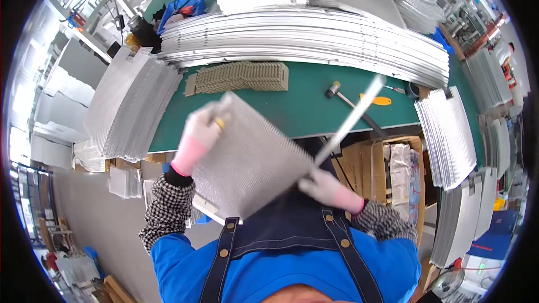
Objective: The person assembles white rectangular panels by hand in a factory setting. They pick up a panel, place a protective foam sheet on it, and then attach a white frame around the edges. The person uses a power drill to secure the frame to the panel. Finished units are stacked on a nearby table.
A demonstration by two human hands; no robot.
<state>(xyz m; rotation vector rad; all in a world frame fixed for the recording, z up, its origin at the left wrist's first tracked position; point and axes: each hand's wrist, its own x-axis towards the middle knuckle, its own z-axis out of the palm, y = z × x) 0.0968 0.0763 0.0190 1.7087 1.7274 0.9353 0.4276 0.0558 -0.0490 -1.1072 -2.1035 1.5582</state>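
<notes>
A ribbed silver metal panel (252, 157) is held tilted in front of my apron, its surface slightly blurred. My left hand (200, 133), in a white and pink glove, is closed on its upper left edge. At the panel's lower right corner is my gloved right hand (330, 192), its fingers closed at the edge. A long, narrow silver metal strip (353, 118) slants up and right from that corner, over the bench edge. Whether my right fingers also grip the strip, or it is joined to the panel, I cannot tell.
On the green bench (252, 109) lie a row of tan slotted pieces (241, 76), a hammer (334, 90) and an orange-handled tool (382, 101). Long metal strips (303, 36) are piled behind. Panel stacks stand left (132, 101) and right (449, 134). A cardboard box (365, 163) sits below.
</notes>
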